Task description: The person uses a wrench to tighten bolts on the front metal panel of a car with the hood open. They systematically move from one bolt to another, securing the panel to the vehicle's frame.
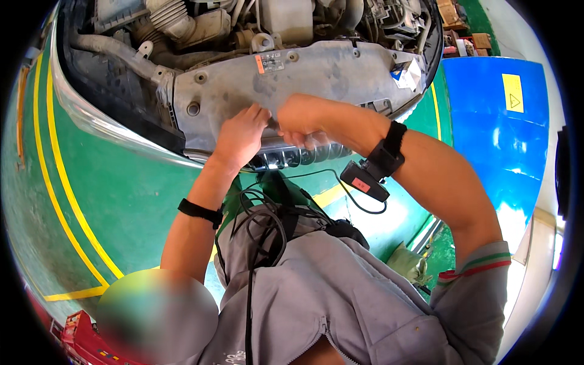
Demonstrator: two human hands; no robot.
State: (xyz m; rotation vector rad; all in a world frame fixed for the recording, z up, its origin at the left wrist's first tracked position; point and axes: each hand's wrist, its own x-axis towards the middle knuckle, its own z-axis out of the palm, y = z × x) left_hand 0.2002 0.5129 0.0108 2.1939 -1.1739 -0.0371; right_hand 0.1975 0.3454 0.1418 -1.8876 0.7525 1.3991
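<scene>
Both of my hands are together over the front edge of a dusty grey plastic cover (334, 76) at the front of a car's engine bay. My left hand (243, 132) is closed, its fingers curled and the thumb side turned toward the other hand. Close beside it, my right hand (298, 121) is also closed, knuckles up and wrist bent. A small dark piece (272, 124) shows in the narrow gap between them, too little of it to name. Whatever lies inside the fingers is hidden.
A small white and blue box (409, 75) rests on the cover's right end. Hoses and engine parts (286, 21) lie behind the cover. A blue panel (493, 134) with a yellow label stands at right. Black cables (267, 228) hang before my body. Something red (91, 337) stands lower left.
</scene>
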